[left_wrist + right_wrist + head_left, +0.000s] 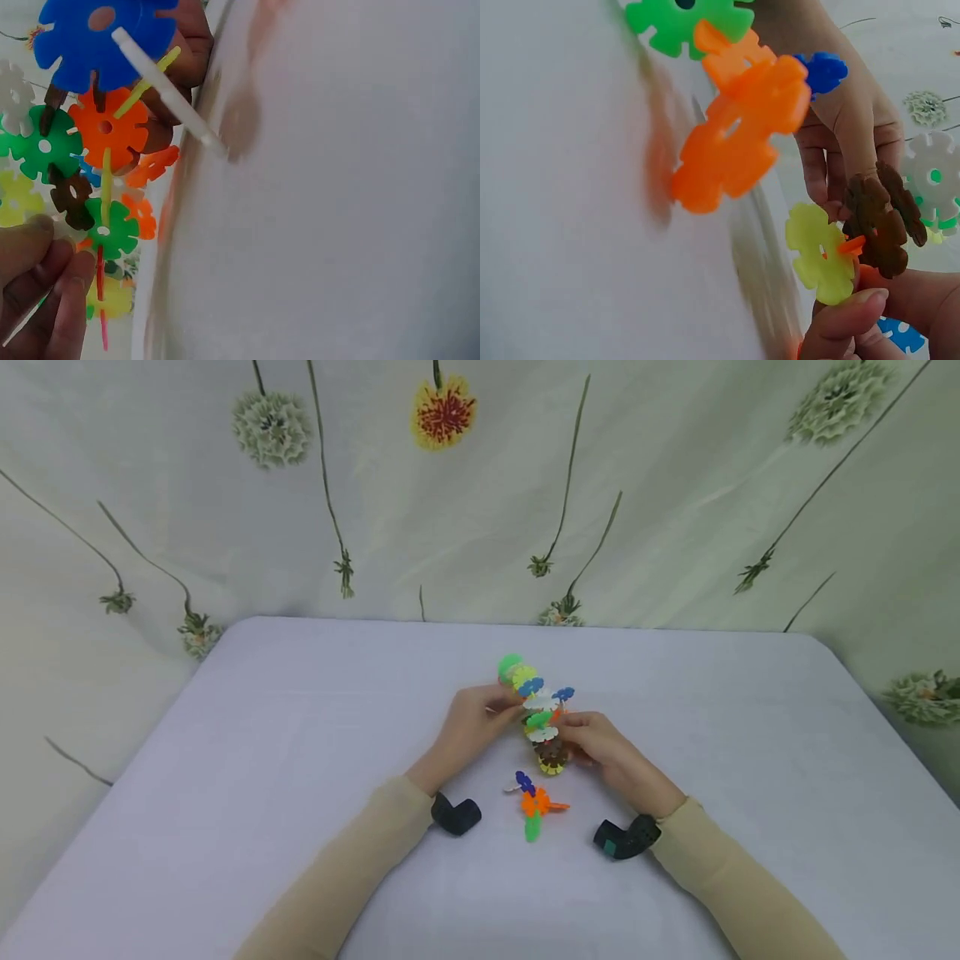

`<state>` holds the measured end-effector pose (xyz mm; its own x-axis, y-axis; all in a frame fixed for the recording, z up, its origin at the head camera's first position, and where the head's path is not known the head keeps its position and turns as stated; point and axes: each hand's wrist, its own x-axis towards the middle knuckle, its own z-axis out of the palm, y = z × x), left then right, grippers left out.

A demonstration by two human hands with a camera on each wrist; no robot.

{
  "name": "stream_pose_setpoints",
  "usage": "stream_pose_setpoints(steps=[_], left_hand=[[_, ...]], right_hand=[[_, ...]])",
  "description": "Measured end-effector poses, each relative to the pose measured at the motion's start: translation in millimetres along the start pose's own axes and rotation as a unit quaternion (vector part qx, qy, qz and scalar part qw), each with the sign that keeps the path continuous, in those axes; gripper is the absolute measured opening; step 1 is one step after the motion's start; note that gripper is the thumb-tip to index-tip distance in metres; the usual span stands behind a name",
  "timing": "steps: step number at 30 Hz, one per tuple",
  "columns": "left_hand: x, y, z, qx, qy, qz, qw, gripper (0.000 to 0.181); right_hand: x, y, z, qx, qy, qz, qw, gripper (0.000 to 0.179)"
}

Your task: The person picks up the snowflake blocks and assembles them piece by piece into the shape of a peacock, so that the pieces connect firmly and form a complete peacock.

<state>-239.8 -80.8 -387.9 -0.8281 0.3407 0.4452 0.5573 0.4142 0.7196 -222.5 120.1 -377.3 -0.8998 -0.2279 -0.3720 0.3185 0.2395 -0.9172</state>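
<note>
Both hands hold one chain of slotted, flower-shaped plastic discs (540,720) in green, yellow, blue, white, brown and orange. My left hand (468,718) pinches its left side, fingertips by a white disc beneath a brown one in the left wrist view. From the right, my right hand (611,747) grips the lower part, with thumb and fingers around an orange disc next to a yellow disc (821,255) and brown discs (877,225). Between the wrists, on the table, lies a smaller joined cluster (535,802) of orange, dark blue, white and green discs.
The table has a pale cloth (315,710). Behind it hangs a white curtain (495,510) printed with flowers and stems. Black curved devices sit at the left wrist (456,816) and right wrist (628,837), either side of the small cluster.
</note>
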Motion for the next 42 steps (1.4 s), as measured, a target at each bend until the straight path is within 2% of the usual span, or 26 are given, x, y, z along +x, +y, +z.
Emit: stream_pose_setpoints(steps=[7,12,15,22,28,33,39,42], left_hand=[[-0.5,6.7,-5.7,-0.008,-0.038,-0.023,0.9990,0.017],[-0.6,6.2,-4.5,-0.017,-0.057,-0.030,0.9978,0.019],[-0.5,7.2,-3.7,-0.015,-0.051,-0.025,0.9983,0.017],[2.2,15.0,-5.3,-0.023,-0.025,-0.012,0.9994,0.015],[1.2,14.3,-2.8,-0.015,-0.011,0.005,0.9998,0.009],[-0.8,12.0,-0.7,-0.005,-0.012,0.011,0.9999,0.007],[-4.7,6.9,4.8,-0.037,0.005,-0.015,0.9992,0.009],[-8.2,2.9,8.1,-0.052,0.021,-0.035,0.9978,0.010]], right_hand=[[-4.6,3.6,-7.6,0.014,-0.009,0.004,0.9999,0.031],[-5.1,5.0,-8.3,0.016,-0.021,-0.014,0.9996,0.036],[-5.9,5.0,-6.9,0.022,-0.035,-0.019,0.9990,0.039],[-6.9,4.1,-7.6,0.047,-0.034,-0.013,0.9982,0.042],[-7.3,5.5,-5.1,0.025,-0.027,-0.028,0.9989,0.037],[-7.7,4.2,-2.5,0.015,0.003,0.008,0.9998,0.033],[-3.7,2.4,3.2,0.028,0.036,0.018,0.9988,0.039],[-2.5,3.4,3.9,0.027,0.035,0.012,0.9989,0.037]])
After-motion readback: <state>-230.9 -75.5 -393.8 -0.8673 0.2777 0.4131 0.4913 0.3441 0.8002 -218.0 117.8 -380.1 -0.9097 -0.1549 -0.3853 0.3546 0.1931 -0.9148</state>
